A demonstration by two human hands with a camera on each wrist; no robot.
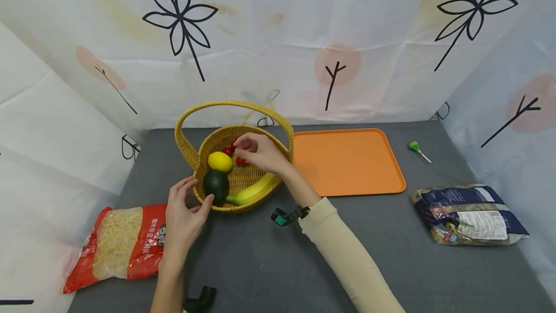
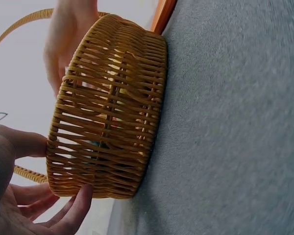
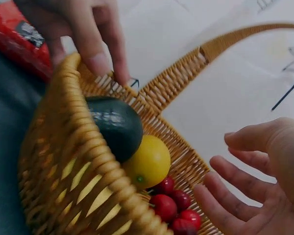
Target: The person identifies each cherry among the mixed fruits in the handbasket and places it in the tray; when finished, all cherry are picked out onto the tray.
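A yellow wicker basket (image 1: 241, 177) with a tall handle stands on the grey table. My left hand (image 1: 184, 214) holds its near left rim, thumb and fingers set around the edge. Inside, a dark green avocado (image 1: 215, 185) lies beside that hand, with a lemon (image 1: 220, 162) behind it. A banana (image 1: 256, 191) curves along the near right side. Several red cherries (image 3: 164, 208) sit together past the lemon. Over them hovers my right hand (image 1: 262, 153), fingers loosely bent and holding nothing, as the right wrist view shows.
An orange tray (image 1: 347, 163) lies right of the basket. Farther right are a green-wrapped lollipop (image 1: 414, 147) and a dark blue food bag (image 1: 473, 216). A red bag of pasta (image 1: 119, 243) lies at the left, close to my left forearm. Printed white cloth walls surround the table.
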